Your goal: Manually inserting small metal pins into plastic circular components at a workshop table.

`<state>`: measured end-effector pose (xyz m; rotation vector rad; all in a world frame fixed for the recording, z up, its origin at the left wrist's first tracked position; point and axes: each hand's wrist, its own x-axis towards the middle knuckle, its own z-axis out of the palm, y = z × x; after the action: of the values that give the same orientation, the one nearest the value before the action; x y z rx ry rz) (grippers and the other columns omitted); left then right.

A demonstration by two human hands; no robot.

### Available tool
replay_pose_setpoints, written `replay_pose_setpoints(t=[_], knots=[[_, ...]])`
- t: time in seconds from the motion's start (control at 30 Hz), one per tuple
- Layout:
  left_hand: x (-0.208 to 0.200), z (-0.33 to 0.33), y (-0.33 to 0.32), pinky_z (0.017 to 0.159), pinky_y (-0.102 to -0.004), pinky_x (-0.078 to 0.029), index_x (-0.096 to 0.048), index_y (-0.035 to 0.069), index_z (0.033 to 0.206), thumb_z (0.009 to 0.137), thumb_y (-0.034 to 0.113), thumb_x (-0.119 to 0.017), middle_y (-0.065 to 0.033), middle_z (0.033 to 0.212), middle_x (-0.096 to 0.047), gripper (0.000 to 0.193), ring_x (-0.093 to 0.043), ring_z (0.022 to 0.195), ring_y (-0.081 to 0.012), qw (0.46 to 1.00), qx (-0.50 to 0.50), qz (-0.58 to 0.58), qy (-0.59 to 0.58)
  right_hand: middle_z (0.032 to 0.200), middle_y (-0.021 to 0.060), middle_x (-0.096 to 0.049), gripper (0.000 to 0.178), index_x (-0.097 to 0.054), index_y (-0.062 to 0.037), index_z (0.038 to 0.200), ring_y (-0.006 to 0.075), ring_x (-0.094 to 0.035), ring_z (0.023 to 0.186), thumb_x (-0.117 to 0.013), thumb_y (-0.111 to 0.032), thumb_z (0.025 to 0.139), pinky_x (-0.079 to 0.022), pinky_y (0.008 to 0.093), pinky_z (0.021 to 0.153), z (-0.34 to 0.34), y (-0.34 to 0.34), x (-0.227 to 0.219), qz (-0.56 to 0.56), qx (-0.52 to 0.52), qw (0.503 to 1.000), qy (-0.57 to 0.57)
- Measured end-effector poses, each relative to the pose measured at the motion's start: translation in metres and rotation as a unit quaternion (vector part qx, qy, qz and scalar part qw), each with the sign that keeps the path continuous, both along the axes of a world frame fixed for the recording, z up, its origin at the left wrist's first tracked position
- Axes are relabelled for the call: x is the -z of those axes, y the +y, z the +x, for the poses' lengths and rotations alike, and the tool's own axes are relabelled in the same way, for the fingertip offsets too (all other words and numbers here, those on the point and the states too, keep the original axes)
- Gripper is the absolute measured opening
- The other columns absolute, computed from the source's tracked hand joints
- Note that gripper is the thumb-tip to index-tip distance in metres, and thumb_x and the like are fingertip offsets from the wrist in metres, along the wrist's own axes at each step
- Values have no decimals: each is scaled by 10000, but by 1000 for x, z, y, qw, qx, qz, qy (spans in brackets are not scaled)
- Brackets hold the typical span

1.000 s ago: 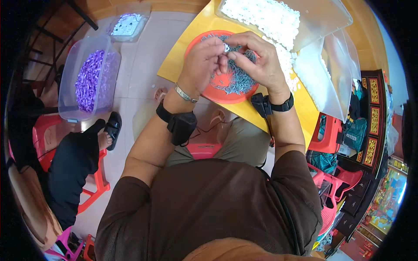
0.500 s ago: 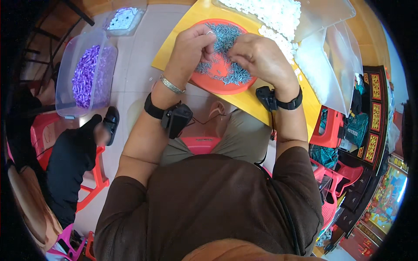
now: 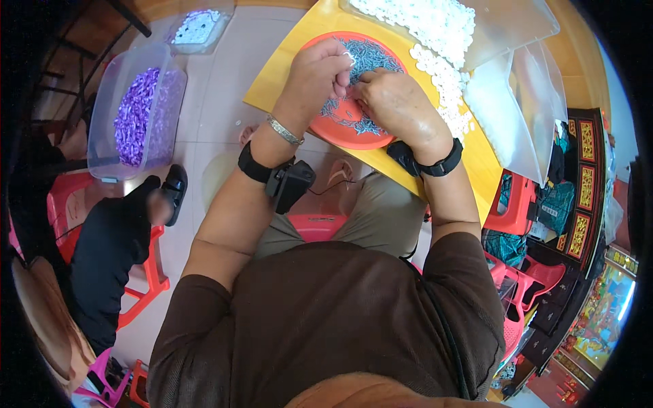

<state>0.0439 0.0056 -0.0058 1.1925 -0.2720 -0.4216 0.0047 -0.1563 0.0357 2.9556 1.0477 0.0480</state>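
My left hand is closed above a round orange-red tray, and a small white piece shows at its curled fingers. My right hand is closed in a pinch close beside it, fingertips pointing at the left hand. What the right fingers hold, if anything, is hidden. Many small grey screw-like pieces lie heaped in the tray under both hands. Bare tray bottom shows in its near part. The tray sits on a yellow table.
Loose white round pieces lie right of the tray, below a clear bin full of white pieces. On the floor at left stands a clear tub of purple pieces. A seated person's leg is at the left.
Both hands have come closer together over the tray. My left hand has shifted right in the picture, and the right hand's fingers now meet near it. The whole view has shifted slightly.
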Motion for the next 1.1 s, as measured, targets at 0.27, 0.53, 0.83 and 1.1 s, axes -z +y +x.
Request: replay_pose_setpoints(t=[0.27, 0.53, 0.83, 1.1], knots=[[3, 1, -4, 484, -188, -401, -544, 56, 775, 869, 182, -499, -8, 637, -539, 164, -497, 524, -78, 1000, 14, -21, 0, 777, 105, -593, 119, -642, -67, 828, 287, -595, 772, -606, -86, 716, -492, 363, 660, 5, -4, 10, -13, 39, 999, -9], [2, 4, 1, 510, -202, -402, -542, 41, 811, 880, 164, -473, -26, 666, -554, 157, -522, 555, -101, 996, 11, -84, 31, 800, 104, -610, 95, -633, -50, 781, 307, -594, 753, -634, -110, 707, -480, 382, 649, -5, 7, -5, 89, 39, 987, 126], [-5, 9, 11, 529, -216, -401, -531, 44, 833, 883, 162, -461, -36, 693, -560, 146, -533, 577, -122, 994, -43, -91, 27, 755, 129, -625, 84, -613, -45, 730, 323, -611, 726, -572, -114, 704, -491, 418, 618, -8, 14, 3, 91, 17, 989, 118], [-2, 7, 11, 543, -225, -399, -527, 47, 844, 892, 184, -444, -44, 705, -554, 167, -535, 598, -126, 995, -43, -84, 16, 740, 142, -590, 98, -569, -27, 743, 336, -590, 707, -535, -93, 679, -477, 430, 610, -9, 18, 8, 60, 32, 991, 116]])
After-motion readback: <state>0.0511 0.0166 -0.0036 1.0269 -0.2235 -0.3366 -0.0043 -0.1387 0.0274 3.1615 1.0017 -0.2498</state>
